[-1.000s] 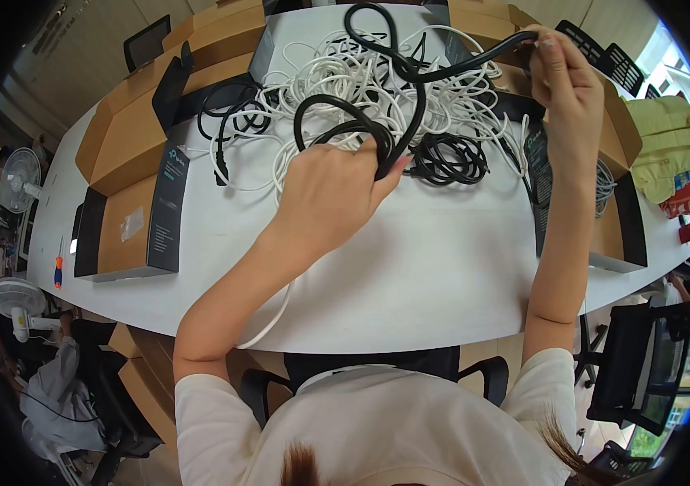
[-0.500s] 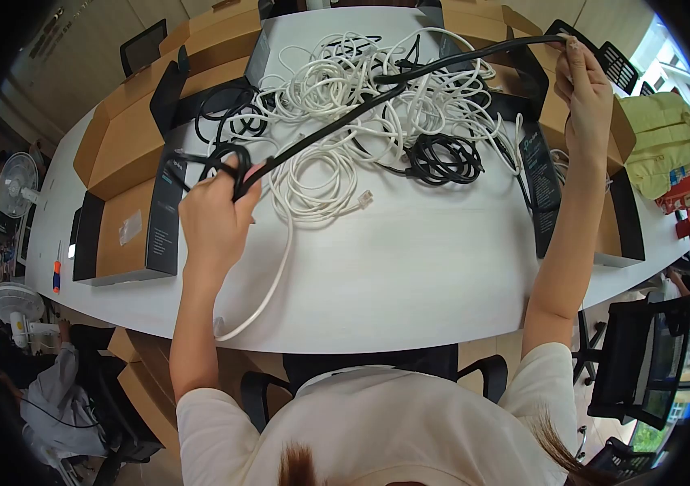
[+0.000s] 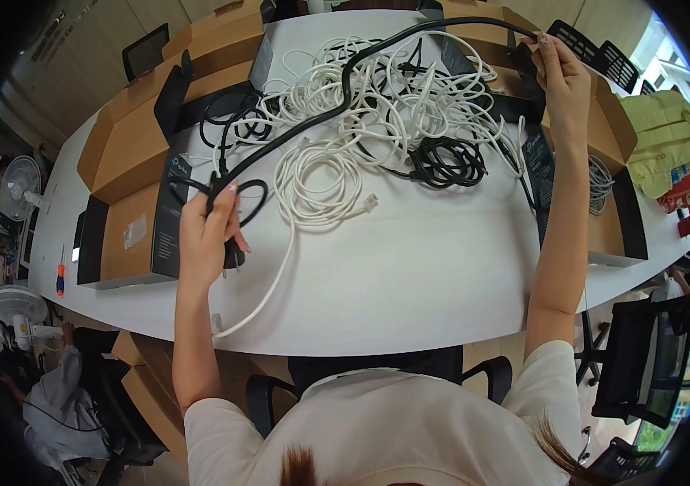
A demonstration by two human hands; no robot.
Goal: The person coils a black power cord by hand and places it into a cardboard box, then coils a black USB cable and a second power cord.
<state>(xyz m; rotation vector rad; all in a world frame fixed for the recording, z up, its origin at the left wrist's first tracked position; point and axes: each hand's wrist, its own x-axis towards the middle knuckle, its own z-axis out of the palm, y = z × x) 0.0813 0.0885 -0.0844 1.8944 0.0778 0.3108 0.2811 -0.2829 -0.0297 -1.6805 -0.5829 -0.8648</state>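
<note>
A black power cord (image 3: 296, 128) arches over the table between my two hands. My left hand (image 3: 207, 231) is closed around one end, with small loops sticking out on both sides and a black plug (image 3: 233, 256) hanging below the fingers. At the far right, my right hand (image 3: 564, 81) pinches the cord between thumb and fingers. Under the cord spreads a tangle of white cables (image 3: 377, 97). A coiled white network cable (image 3: 321, 190) lies closer to me, its loose end running past my left forearm. Beside it rests a coiled black cable (image 3: 448, 162).
Open cardboard boxes stand on both sides, one at left (image 3: 122, 243) with a small plastic bag, one at right (image 3: 622, 227) holding a grey coiled cable (image 3: 600, 185). A screwdriver (image 3: 60, 279) lies at the left edge. Another person (image 3: 66, 405) sits at lower left.
The cord's middle has risen and bowed away from me into an arch. My right hand has shifted slightly left. My left hand has turned and lowered a little, showing the plug beneath it.
</note>
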